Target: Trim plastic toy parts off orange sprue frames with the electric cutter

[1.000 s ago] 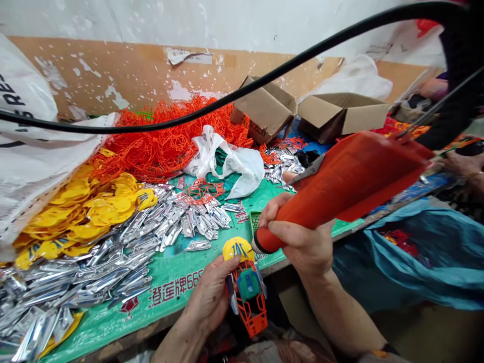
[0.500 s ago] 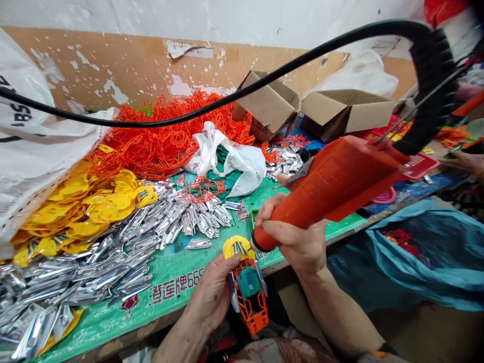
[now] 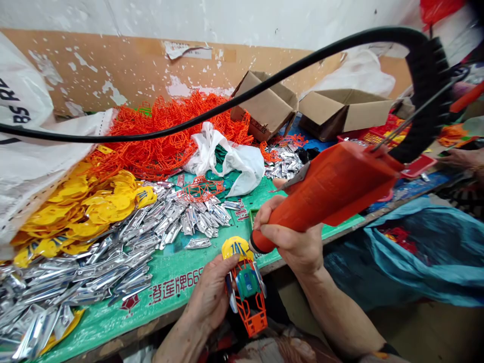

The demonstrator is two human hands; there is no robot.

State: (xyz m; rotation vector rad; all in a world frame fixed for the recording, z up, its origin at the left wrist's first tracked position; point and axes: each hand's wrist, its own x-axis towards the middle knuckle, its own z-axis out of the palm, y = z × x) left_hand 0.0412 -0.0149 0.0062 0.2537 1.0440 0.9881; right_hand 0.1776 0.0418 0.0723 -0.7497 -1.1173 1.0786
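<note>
Ahead of you is a wall (image 3: 287,20), whitish on top, with a tan band (image 3: 132,56) below it whose surface is chipped and flaking to pale patches. A torn paper scrap (image 3: 176,50) clings to that band. Your workbench runs along the wall under a glossy green plastic sheet (image 3: 168,269) printed with dark red characters; farther to your right its covering turns blue. Light glints off the sheet, while the brownish floor (image 3: 449,335) at your lower right lies in shade.

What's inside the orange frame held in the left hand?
A green piece shows within the orange frame; whatever lies beneath that piece is covered and can't be seen.
</note>
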